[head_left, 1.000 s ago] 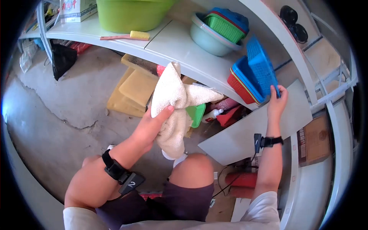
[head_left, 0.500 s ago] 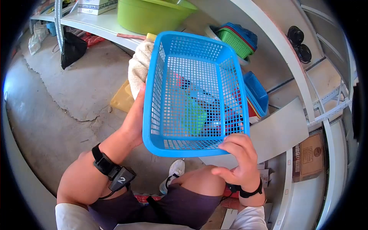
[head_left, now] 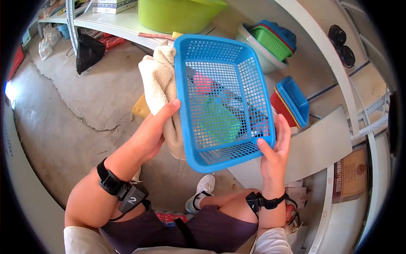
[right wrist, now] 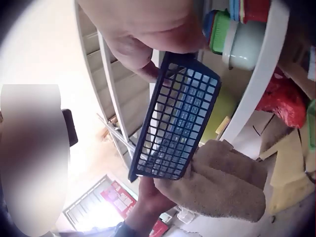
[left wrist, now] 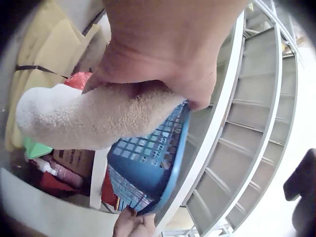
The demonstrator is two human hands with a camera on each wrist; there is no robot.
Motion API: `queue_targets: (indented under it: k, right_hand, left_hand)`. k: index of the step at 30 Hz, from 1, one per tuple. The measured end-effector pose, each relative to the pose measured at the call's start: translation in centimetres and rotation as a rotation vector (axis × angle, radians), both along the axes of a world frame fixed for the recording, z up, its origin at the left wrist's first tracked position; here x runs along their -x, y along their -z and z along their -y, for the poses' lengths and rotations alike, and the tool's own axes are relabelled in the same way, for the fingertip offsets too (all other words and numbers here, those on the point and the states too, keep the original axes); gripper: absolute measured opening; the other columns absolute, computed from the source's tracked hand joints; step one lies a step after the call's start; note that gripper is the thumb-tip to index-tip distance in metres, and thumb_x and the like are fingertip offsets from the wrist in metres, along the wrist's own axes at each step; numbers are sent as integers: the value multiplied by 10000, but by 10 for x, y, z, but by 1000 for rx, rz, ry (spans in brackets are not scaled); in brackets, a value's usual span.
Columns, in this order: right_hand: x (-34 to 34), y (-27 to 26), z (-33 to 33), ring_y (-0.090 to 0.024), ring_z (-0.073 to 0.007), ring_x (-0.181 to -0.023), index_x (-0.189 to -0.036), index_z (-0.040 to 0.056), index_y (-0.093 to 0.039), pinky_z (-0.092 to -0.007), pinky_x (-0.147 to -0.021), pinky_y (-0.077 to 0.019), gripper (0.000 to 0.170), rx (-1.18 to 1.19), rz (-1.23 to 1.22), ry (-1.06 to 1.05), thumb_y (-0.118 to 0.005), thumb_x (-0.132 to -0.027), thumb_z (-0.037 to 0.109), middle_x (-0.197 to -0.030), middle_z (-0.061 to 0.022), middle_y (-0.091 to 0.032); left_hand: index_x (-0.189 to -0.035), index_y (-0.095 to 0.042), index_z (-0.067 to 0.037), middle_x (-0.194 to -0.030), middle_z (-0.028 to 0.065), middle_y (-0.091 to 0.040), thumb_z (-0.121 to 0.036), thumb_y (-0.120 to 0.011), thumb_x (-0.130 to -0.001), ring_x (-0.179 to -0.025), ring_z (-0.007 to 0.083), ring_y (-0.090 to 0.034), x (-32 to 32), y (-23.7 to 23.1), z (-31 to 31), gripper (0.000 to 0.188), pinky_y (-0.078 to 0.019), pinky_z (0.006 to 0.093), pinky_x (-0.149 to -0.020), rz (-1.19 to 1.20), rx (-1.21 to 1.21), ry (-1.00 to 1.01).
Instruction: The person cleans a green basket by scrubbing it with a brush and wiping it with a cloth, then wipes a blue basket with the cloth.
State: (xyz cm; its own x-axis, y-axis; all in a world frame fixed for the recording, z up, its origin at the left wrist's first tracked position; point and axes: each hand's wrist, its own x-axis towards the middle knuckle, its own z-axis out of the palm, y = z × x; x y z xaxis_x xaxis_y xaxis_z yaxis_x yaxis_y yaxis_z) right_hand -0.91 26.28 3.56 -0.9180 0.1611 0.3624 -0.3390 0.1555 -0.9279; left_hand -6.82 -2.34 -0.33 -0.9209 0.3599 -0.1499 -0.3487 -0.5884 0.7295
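A blue plastic mesh basket (head_left: 180, 76) is held up in front of the body, its inside facing the head camera. My left hand (head_left: 154, 131) grips a cream towel (head_left: 156, 84), with the thumb at the basket's left rim. The bunched towel hangs along the outside of that rim. At the lower right corner, my right hand (head_left: 277, 148) holds the basket with its thumb over the rim and fingers behind the wall. In the left wrist view the towel (left wrist: 98, 118) bulges under the left palm. The right wrist view shows the basket (right wrist: 192, 59) side-on between both hands.
Behind, a white shelf bears a green tub (head_left: 177, 17), a pale basin (head_left: 272, 64) with small baskets, and a stack of blue and red baskets (head_left: 296, 101). A black bag (head_left: 89, 53) hangs at the left. A cardboard box (head_left: 350, 173) stands at the right.
The right hand has taken the blue basket off the stack and brought it beside the towel. Its thumb has since closed over the rim. The towel has shifted left.
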Motion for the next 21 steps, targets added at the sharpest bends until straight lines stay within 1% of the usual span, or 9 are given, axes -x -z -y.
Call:
queue_targets:
  k: [3, 6, 11, 13, 14, 16, 17, 19, 21]
  right_hand:
    - [2, 11, -7, -551, -242, -1207, -1482, 10, -299, -404, -1048, -433, 768, 363, 226, -90, -655, -808, -81, -1319, -157, -565]
    - [6, 37, -18, -539, -239, -1221, -1450, -2, -341, -403, -1048, -431, 710, 488, 395, -219, -643, -813, -86, -1339, -144, -544]
    - [1, 60, -15, -524, -222, -1212, -1483, 111, -281, -381, -1010, -443, 747, 352, 400, -93, -551, -827, -124, -1365, -109, -485]
    - [-2, 78, -25, -523, -211, -1202, -1513, 142, -235, -370, -989, -447, 802, 208, 409, -90, -498, -816, -156, -1378, -107, -466]
    - [-3, 83, -28, -517, -205, -1208, -1520, 138, -222, -364, -980, -448, 813, 223, 426, -120, -478, -811, -164, -1385, -108, -459]
    - [-5, 85, -26, -503, -194, -1221, -1536, 131, -197, -352, -962, -450, 834, 254, 457, -179, -438, -801, -179, -1398, -110, -446]
    - [-5, 86, -28, -496, -195, -1231, -1542, 133, -183, -350, -964, -448, 840, 170, 456, -217, -435, -803, -178, -1409, -113, -439]
    - [-5, 85, -33, -481, -198, -1252, -1554, 136, -156, -346, -969, -445, 853, 5, 452, -288, -431, -809, -175, -1431, -119, -427]
    - [-11, 80, -30, -477, -204, -1269, -1549, 112, -164, -349, -999, -431, 833, -8, 479, -295, -431, -812, -171, -1444, -127, -421]
  left_hand:
    - [-1396, -433, -4, -1284, 113, -592, -278, -579, -948, -1166, 227, -580, 7, 9, 2, 545, -448, 373, -1013, 10, 130, -68]
    - [-1355, -471, -1, -1225, 106, -622, -258, -598, -930, -1113, 224, -605, 12, 18, 5, 512, -462, 373, -995, -66, 343, -70]
    - [-1353, -482, -1, -1218, 85, -627, -300, -595, -952, -1105, 204, -604, 12, 15, 0, 513, -477, 347, -963, -31, 598, 73]
    - [-1356, -482, -7, -1230, 91, -624, -392, -574, -969, -1112, 203, -605, 17, 25, 0, 555, -476, 345, -964, 51, 494, 87]
    - [-1358, -483, -9, -1235, 93, -622, -438, -564, -977, -1116, 202, -605, 19, 29, 0, 579, -476, 343, -965, 92, 442, 92]
    - [-1374, -478, -10, -1266, 113, -611, -505, -508, -990, -1122, 201, -603, 19, 24, 0, 627, -474, 348, -968, 177, 472, -8]
    - [-1382, -475, -10, -1281, 122, -606, -538, -480, -997, -1124, 200, -602, 19, 21, 1, 653, -474, 351, -969, 216, 487, -59]
    - [-1388, -469, -18, -1297, 121, -598, -540, -468, -1000, -1155, 207, -592, 22, 18, 2, 650, -468, 362, -992, 150, 326, -184]
    - [-1400, -456, -24, -1327, 120, -581, -541, -460, -1002, -1196, 214, -573, 27, 18, 6, 652, -453, 373, -1031, 122, 240, -248]
